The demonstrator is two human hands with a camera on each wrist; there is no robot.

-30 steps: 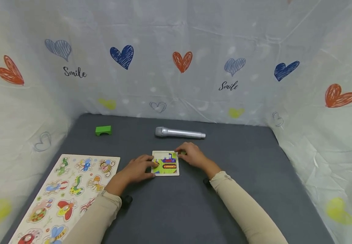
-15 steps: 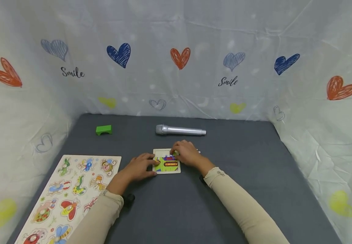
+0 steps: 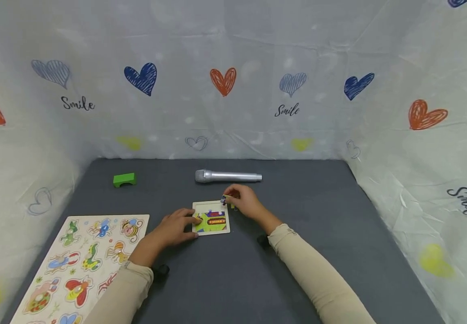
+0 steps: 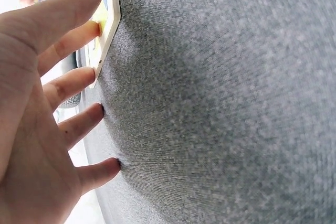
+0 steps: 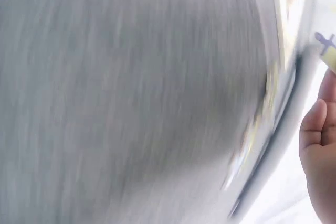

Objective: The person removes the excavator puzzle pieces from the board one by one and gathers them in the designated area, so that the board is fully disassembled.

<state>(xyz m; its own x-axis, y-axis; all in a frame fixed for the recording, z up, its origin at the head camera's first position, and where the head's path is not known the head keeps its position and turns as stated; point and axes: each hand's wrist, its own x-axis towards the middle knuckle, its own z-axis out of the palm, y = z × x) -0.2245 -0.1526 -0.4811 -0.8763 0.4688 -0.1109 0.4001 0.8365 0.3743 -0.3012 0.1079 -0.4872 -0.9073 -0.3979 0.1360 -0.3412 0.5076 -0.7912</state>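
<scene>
The left hand (image 3: 170, 229), its grip slack with fingers straight, touches the left edge of the tray (image 3: 202, 205) on the tabletop (image 3: 298, 211). The tray's nearer part is filled; its far strip looks bare, so the puzzle seems over half done. The right hand (image 3: 244, 202) pinches a piece (image 3: 223, 200) at the far right corner; blurred loose pieces (image 5: 271, 95) apparently remain beside the tray.

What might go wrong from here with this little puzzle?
The puzzle piece might slip, since the right grip holds it just by the fingertips. The puzzle board could slide if pressed, as the left grip steadies only its left side. The microphone lies just beyond the right grip and looks round, so a knock might roll it.
</scene>
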